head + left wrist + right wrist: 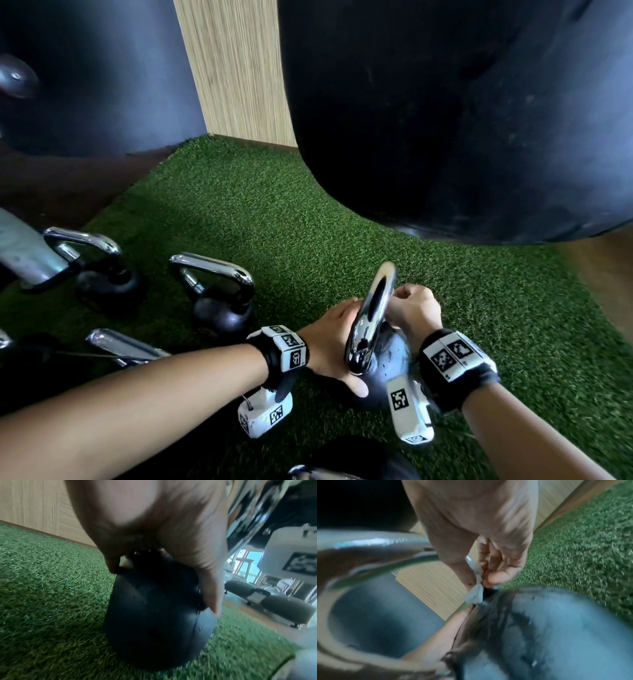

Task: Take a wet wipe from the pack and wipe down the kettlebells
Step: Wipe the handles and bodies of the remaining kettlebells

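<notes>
The kettlebell (387,359) being worked on stands on the green turf (274,219) near the bottom middle of the head view, between the person's two wrists, well to the right of the other kettlebells (219,291) grouped at the left edge. From above, mostly its chrome handle (371,318) shows, edge-on and mirror bright, with a slice of dark body under it. The left wrist view gives what the head view hides: the black ball (154,615) in full, matte, faintly seamed and flecked with small droplets, its base sunk in the turf in front of a pale wood-grain wall (34,507). Only the right wrist view shows the wet wipe (475,592), a small crumpled whitish wad that the head view hides behind the fist.

The left hand (329,342) lies against the left side of the ball, under the handle, thumb reaching down its near face; in its wrist view the fingers (211,595) curve over the top of the ball, pressing rather than closing round it. The right hand (411,308) is bunched just right of the handle, its fingertips (494,578) drawn together and pinching the wipe, whose loose end seems to touch the ball's upper shoulder, though blur makes the contact uncertain.
</notes>
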Available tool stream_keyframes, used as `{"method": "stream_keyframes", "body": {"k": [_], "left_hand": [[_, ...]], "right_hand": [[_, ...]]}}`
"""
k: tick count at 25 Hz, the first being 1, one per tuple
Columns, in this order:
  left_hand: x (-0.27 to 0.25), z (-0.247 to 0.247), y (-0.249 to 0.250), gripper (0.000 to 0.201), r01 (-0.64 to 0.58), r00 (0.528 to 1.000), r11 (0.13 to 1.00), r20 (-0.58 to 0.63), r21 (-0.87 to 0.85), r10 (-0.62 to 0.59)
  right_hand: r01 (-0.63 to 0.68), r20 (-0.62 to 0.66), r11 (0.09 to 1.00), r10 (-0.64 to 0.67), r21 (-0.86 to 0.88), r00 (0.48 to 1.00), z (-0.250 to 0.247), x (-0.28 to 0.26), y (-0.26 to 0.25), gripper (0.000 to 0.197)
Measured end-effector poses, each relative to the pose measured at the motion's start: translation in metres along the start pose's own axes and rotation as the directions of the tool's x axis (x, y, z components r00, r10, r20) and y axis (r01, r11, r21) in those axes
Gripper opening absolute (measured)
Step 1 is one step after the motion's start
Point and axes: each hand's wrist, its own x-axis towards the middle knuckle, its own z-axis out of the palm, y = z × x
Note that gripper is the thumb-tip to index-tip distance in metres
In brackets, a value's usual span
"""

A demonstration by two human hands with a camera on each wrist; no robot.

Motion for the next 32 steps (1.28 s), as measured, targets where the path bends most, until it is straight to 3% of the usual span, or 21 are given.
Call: {"method": "stream_keyframes", "body": {"k": [2,4,6,8,9,11,13,16,18,20,23,26,29,32], "left_hand": [[-0.002,-0.021,-0.003,0.149,-0.010,0.989,0.995,0.145,-0.103,0.025],[-0.010,-0.047,-0.008,0.159,0.050,0.966,0.950,0.258,-0.308,0.033],[-0.023,-0.064,0.003,0.146,0.066,0.964,0.932,0.263,-0.356,0.032],[-0.037,-0.063,0.031,0.113,0.037,0.987,0.962,0.159,-0.271,0.007],[-0.044,-0.057,0.045,0.098,0.042,0.998,0.984,0.043,-0.171,-0.035],[-0.056,-0.049,0.064,0.072,0.064,0.979,0.994,-0.200,0.090,-0.045],[-0.058,-0.045,0.068,0.055,0.106,0.964,0.962,-0.264,0.251,-0.037],[-0.057,-0.049,0.070,0.045,0.097,0.961,0.953,-0.276,0.285,-0.016],[-0.057,-0.050,0.072,0.044,0.065,0.968,0.959,-0.252,0.275,0.007],[-0.055,-0.058,0.069,0.044,0.041,0.982,0.957,-0.190,0.286,0.014],[-0.043,-0.086,0.053,0.060,0.018,0.994,0.916,-0.107,0.400,0.027],[-0.026,-0.108,0.034,0.068,-0.053,0.982,0.888,-0.140,0.456,0.131],[-0.014,-0.108,0.025,0.061,-0.052,0.964,0.897,-0.214,0.440,0.160],[-0.013,-0.106,0.021,0.065,-0.076,0.952,0.921,-0.246,0.383,0.180]], "right_hand": [[0.040,0.087,0.997,-0.046,0.061,0.995,-0.013,0.004,0.008,0.024],[0.125,0.020,0.980,-0.129,0.153,0.991,-0.028,0.006,0.006,0.031],[0.234,0.018,0.941,-0.246,0.244,0.969,-0.037,0.010,-0.006,0.042],[0.397,0.147,0.902,-0.421,0.169,0.895,-0.042,0.019,-0.022,0.047],[0.486,0.249,0.872,-0.486,0.066,0.838,-0.045,0.020,-0.031,0.046],[0.674,0.417,0.717,-0.566,-0.177,0.711,-0.051,0.023,-0.038,0.044],[0.757,0.474,0.593,-0.602,-0.274,0.643,-0.054,0.028,-0.039,0.045],[0.821,0.459,0.512,-0.684,-0.251,0.567,-0.055,0.026,-0.041,0.032],[0.820,0.438,0.517,-0.696,-0.245,0.570,-0.062,0.024,-0.039,0.024],[0.782,0.400,0.566,-0.674,-0.260,0.621,-0.075,0.019,-0.031,0.025],[0.686,0.306,0.660,-0.614,-0.307,0.727,-0.099,0.003,-0.009,0.039],[0.540,0.127,0.805,-0.525,-0.247,0.841,-0.112,-0.023,0.015,0.038],[0.527,0.044,0.802,-0.538,-0.281,0.842,-0.107,-0.035,0.032,0.029],[0.454,0.029,0.871,-0.457,-0.187,0.889,-0.104,-0.038,0.030,0.043]]}}
